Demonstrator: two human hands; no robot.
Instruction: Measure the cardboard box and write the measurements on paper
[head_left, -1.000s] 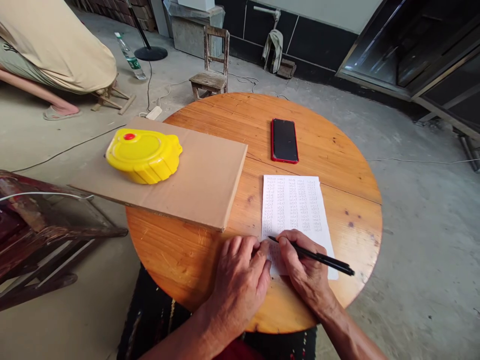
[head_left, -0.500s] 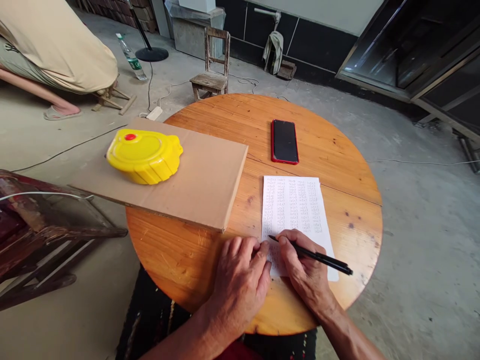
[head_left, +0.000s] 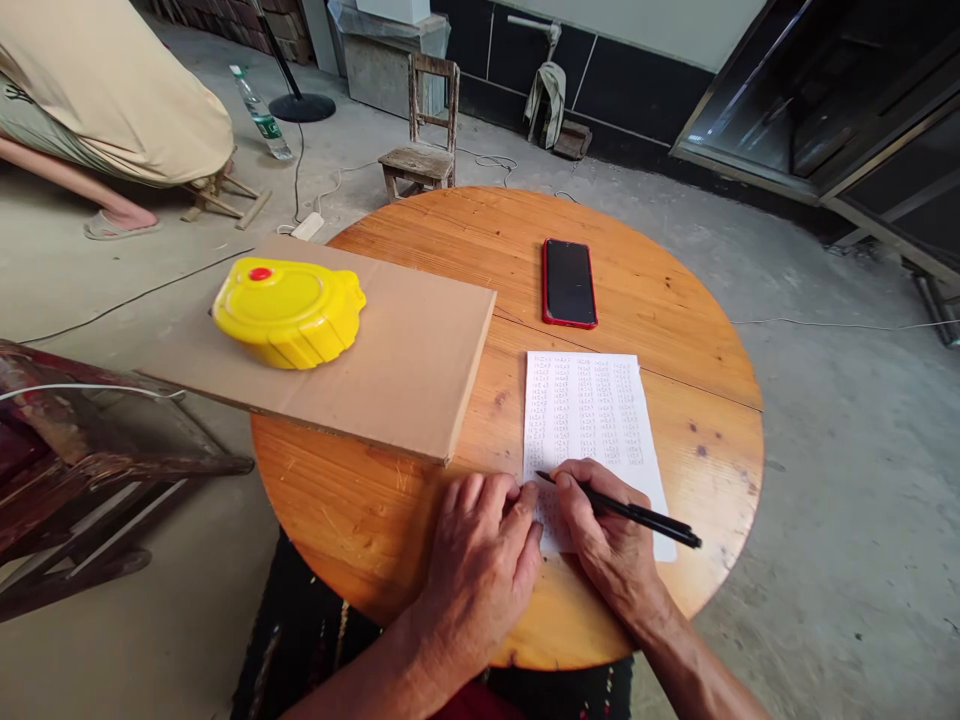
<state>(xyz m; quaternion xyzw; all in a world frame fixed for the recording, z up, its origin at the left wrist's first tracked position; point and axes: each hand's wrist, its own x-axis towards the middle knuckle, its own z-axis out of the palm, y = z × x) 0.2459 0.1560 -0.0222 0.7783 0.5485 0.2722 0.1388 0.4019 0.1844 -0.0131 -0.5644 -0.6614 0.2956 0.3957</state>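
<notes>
My right hand (head_left: 611,525) is closed around a black pen (head_left: 637,513), its tip on a white sheet of paper (head_left: 589,410). Rows of small handwritten figures fill several columns of the sheet, and part of the lower writing is hidden by this hand. Palm down on the wooden table, my left hand (head_left: 484,560) lies with its fingers bent and resting, holding nothing. Its index finger and thumb reach the sheet's lower left edge, close to the pen tip.
A phone in a red case (head_left: 568,284) lies beyond the paper on the round wooden table (head_left: 675,320). To the left, a cardboard sheet (head_left: 409,360) overhangs the table edge, carrying a yellow plastic case (head_left: 296,310). A small wooden chair (head_left: 424,160) stands behind; a seated person (head_left: 127,100) is at far left.
The pen's rear end has tilted very slightly to the left, while its tip stays at nearly the same spot on the paper. My left hand has not visibly moved.
</notes>
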